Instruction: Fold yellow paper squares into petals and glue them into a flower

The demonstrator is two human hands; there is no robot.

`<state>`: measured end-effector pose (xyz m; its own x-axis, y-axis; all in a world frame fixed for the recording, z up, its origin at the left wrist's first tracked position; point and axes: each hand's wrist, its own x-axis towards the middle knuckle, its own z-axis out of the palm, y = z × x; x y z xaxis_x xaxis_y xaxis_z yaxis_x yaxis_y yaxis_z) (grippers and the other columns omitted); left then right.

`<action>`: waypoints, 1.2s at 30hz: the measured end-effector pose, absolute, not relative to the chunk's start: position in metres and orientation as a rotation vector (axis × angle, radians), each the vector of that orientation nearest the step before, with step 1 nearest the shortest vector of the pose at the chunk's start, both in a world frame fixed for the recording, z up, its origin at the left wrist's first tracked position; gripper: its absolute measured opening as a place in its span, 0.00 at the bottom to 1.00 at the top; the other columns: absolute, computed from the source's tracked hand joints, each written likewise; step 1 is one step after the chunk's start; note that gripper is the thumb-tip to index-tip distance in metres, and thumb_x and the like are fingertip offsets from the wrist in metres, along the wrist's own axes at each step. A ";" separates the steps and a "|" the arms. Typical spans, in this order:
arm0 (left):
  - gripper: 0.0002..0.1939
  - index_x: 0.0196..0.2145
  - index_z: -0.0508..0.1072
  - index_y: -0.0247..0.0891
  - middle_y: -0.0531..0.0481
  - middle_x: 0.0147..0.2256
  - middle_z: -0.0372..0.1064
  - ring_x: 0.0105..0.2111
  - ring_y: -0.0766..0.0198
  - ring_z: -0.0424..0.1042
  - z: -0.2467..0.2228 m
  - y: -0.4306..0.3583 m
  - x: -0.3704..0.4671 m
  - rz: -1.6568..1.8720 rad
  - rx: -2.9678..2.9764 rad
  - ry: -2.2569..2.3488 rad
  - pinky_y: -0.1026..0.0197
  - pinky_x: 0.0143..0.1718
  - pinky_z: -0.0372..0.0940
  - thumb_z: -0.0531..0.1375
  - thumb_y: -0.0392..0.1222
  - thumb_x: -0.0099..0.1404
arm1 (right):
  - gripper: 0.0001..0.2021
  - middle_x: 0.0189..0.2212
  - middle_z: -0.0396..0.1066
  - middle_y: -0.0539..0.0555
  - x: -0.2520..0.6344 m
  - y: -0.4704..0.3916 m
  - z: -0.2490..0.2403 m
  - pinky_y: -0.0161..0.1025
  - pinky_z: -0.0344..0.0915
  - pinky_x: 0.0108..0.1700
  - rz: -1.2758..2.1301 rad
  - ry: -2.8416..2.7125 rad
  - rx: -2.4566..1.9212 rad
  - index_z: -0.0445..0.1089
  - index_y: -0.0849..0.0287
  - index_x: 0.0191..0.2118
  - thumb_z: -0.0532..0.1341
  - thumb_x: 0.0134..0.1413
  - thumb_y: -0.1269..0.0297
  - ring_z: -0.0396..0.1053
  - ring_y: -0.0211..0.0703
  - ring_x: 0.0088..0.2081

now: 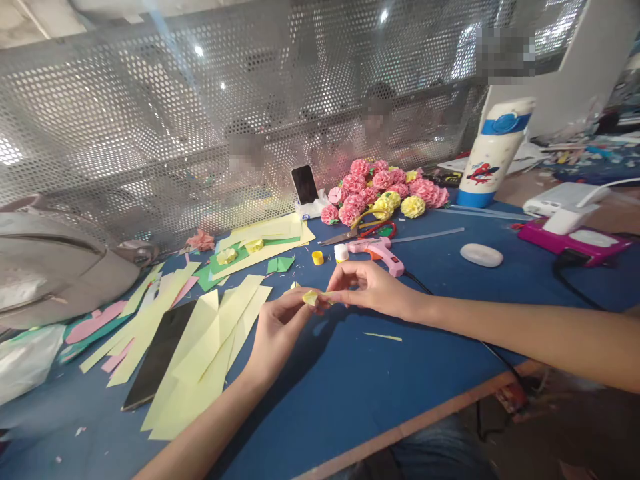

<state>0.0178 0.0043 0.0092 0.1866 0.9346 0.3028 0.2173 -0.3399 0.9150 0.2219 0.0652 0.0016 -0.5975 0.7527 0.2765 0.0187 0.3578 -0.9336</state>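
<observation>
Both of my hands meet over the blue table, around a small folded piece of yellow paper. My left hand pinches it between thumb and fingers. From the right, my right hand has its thumb and fingertips closed at the paper's other end. Yellow paper strips lie fanned out left of my left hand. Just beyond my hands are a white bottle cap, a yellow cap and a pink glue gun.
Pink paper flowers are piled at the back, near scissors and a propped phone. A bottle and a magenta power strip stand right. A dark phone and a bag lie left.
</observation>
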 end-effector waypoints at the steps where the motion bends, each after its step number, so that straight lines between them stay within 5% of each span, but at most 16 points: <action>1: 0.15 0.33 0.81 0.36 0.45 0.35 0.78 0.36 0.58 0.75 0.008 0.005 0.017 1.213 1.696 1.104 0.59 0.41 0.72 0.63 0.52 0.67 | 0.13 0.33 0.74 0.52 0.222 0.065 0.002 0.35 0.69 0.34 1.275 -1.918 -0.658 0.72 0.60 0.37 0.68 0.56 0.54 0.70 0.37 0.32; 5: 0.15 0.36 0.80 0.36 0.48 0.33 0.77 0.36 0.61 0.75 0.004 0.007 0.014 1.236 1.663 1.122 0.57 0.43 0.72 0.62 0.50 0.69 | 0.10 0.42 0.72 0.52 0.222 0.062 0.004 0.35 0.69 0.36 1.158 -1.980 -0.641 0.71 0.58 0.43 0.66 0.58 0.61 0.70 0.38 0.37; 10: 0.16 0.38 0.77 0.34 0.49 0.35 0.76 0.37 0.62 0.76 0.001 0.008 0.013 1.209 1.662 1.123 0.54 0.44 0.72 0.61 0.51 0.71 | 0.06 0.39 0.72 0.50 0.224 0.059 0.008 0.34 0.61 0.31 0.979 -2.064 -0.641 0.71 0.56 0.42 0.65 0.58 0.67 0.68 0.36 0.35; 29: 0.13 0.43 0.74 0.33 0.49 0.40 0.74 0.39 0.61 0.76 -0.009 0.009 0.012 1.124 1.580 1.101 0.53 0.44 0.72 0.61 0.48 0.72 | 0.01 0.37 0.68 0.50 0.226 0.059 0.003 0.33 0.60 0.32 0.673 -2.218 -0.511 0.74 0.57 0.39 0.66 0.61 0.69 0.64 0.36 0.33; 36: 0.13 0.45 0.74 0.33 0.46 0.44 0.74 0.42 0.59 0.75 -0.011 0.009 0.014 1.135 1.483 1.060 0.51 0.46 0.72 0.61 0.47 0.72 | 0.00 0.39 0.69 0.52 0.226 0.061 -0.001 0.39 0.63 0.45 0.567 -2.240 -0.573 0.72 0.58 0.39 0.63 0.64 0.69 0.68 0.40 0.39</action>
